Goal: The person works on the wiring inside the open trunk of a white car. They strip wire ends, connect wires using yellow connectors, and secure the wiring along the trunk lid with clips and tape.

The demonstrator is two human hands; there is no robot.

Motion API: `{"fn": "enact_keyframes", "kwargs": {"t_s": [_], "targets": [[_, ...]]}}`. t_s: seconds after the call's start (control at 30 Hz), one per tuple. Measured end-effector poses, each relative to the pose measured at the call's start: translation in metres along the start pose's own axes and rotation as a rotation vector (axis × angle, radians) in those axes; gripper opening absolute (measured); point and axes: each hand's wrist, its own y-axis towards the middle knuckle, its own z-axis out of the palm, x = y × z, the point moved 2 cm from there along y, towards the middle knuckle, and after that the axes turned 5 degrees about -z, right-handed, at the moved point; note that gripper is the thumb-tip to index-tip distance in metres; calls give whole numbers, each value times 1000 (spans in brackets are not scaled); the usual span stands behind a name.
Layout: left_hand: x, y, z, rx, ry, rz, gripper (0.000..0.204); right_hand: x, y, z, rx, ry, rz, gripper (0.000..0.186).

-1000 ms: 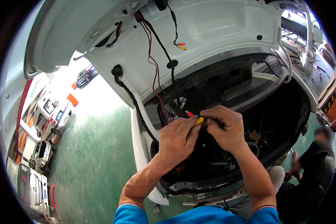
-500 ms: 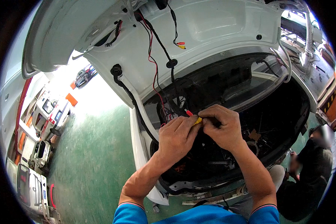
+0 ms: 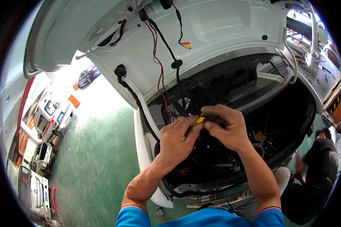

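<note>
My left hand [image 3: 176, 138] pinches a yellow RCA plug [image 3: 199, 120] between thumb and fingertips, its pale metal end pointing right. A bit of red plug [image 3: 190, 114] shows just beyond those fingers. Close by on the right, my right hand [image 3: 231, 128] has its thumb and forefinger apart around the plug's end, and I see nothing held between them. Thin red and black wires [image 3: 158, 68] hang from the raised white tailgate [image 3: 216, 22] down behind my left hand. Another red and yellow plug pair [image 3: 186, 45] dangles on a black cable higher up.
Below my hands lies the dark trunk opening [image 3: 291, 109] with its black seal. A thick black wiring tube [image 3: 134, 98] runs down the left side. A person in dark clothing [image 3: 310, 181] crouches at the right. Parked vehicles [image 3: 30, 185] line the green floor [image 3: 91, 162] at left.
My right thumb and forefinger have opened away from the yellow plug, whose metal end now shows. The red plug has sunk mostly behind my left fingers.
</note>
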Motion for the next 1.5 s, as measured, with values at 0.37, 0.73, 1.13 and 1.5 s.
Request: {"fn": "enact_keyframes", "kwargs": {"t_s": [0.37,0.73,1.13,1.5], "targets": [[4,1,-3,107,14,14,19,0,4,1,73,-285,-199,20],[1,3,-6,150,-47,-109,24,1,0,-1,39,-294,-165,25],[3,5,-4,209,-22,-89,25,1,6,0,93,-267,-243,23],[1,8,-11,310,-63,-163,24,3,4,13,0,-495,-360,19]]}}
